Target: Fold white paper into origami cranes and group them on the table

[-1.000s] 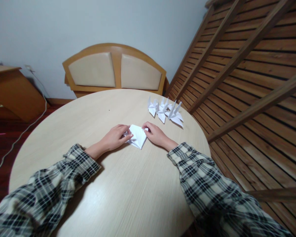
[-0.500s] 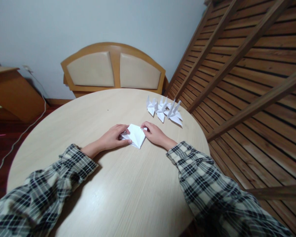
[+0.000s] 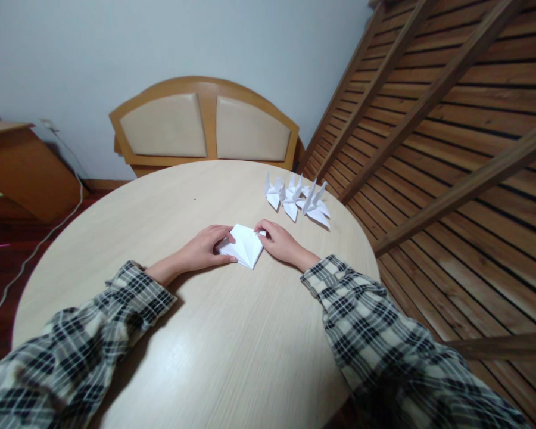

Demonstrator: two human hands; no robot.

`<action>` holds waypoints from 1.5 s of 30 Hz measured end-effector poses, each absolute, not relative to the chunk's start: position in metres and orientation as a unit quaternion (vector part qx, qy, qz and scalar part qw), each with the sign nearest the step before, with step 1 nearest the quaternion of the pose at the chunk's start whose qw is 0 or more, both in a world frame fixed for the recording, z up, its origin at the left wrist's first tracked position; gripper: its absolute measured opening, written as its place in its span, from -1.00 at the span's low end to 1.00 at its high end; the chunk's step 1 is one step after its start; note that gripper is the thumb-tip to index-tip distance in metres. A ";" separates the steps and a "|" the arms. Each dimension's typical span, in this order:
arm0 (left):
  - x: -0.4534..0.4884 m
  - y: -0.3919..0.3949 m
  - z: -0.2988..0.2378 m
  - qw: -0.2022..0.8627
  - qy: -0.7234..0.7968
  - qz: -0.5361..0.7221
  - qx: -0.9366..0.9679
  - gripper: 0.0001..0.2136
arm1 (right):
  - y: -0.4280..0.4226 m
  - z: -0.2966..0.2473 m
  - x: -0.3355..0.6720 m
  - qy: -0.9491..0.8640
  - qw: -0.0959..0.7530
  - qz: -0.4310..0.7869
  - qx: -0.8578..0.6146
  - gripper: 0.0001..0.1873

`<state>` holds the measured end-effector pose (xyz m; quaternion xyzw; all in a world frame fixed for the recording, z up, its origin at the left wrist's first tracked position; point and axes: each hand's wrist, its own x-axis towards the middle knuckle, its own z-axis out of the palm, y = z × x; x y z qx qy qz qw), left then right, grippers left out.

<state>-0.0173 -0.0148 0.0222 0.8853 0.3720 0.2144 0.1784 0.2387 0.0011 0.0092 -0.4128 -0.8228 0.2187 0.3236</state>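
A folded white sheet of paper (image 3: 249,245) lies on the round wooden table (image 3: 232,333), one point toward me and creases running across its face. My left hand (image 3: 208,246) grips its left edge, thumb and fingers pressed on the paper. At the opposite corner, my right hand (image 3: 279,241) pinches the paper's right edge between thumb and fingers. Beyond my right hand stand several white origami cranes (image 3: 292,199) in a close group near the table's far right edge.
Behind the table is a wooden headboard (image 3: 211,119) with two cream panels against the wall. A slatted wooden partition (image 3: 451,149) rises close along the right. To the left are a wooden desk (image 3: 31,170) and a white cable (image 3: 40,241) trailing over the floor.
Almost nothing differs. Both hands keep their hold on the paper, and the tip of my left thumb has shifted very slightly to the left.
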 end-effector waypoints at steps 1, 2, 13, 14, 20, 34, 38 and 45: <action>-0.017 -0.015 0.022 0.181 0.373 0.215 0.884 -0.57 | 0.001 0.009 0.239 -0.823 0.324 0.218 -0.412 -0.84; -0.017 -0.015 0.022 0.183 0.374 0.215 0.883 -0.58 | 0.001 0.009 0.239 -0.823 0.324 0.218 -0.412 -0.84; -0.019 -0.014 0.021 0.186 0.355 0.222 0.889 -0.64 | 0.000 0.010 0.239 -0.820 0.316 0.221 -0.424 -0.84; -0.019 -0.014 0.020 0.186 0.354 0.226 0.888 -0.65 | 0.001 0.010 0.239 -0.819 0.316 0.220 -0.424 -0.83; -0.019 -0.015 0.021 0.188 0.357 0.233 0.885 -0.66 | 0.001 0.010 0.239 -0.826 0.317 0.216 -0.413 -0.83; -0.025 -0.014 0.022 0.045 0.346 0.197 0.916 -0.74 | 0.007 0.005 0.245 -0.850 0.281 0.175 -0.410 -0.74; -0.023 -0.014 0.022 0.025 0.350 0.194 0.916 -0.77 | 0.007 0.006 0.246 -0.856 0.277 0.162 -0.406 -0.73; -0.022 -0.013 0.022 -0.002 0.353 0.181 0.918 -0.78 | 0.006 0.009 0.247 -0.868 0.274 0.136 -0.391 -0.74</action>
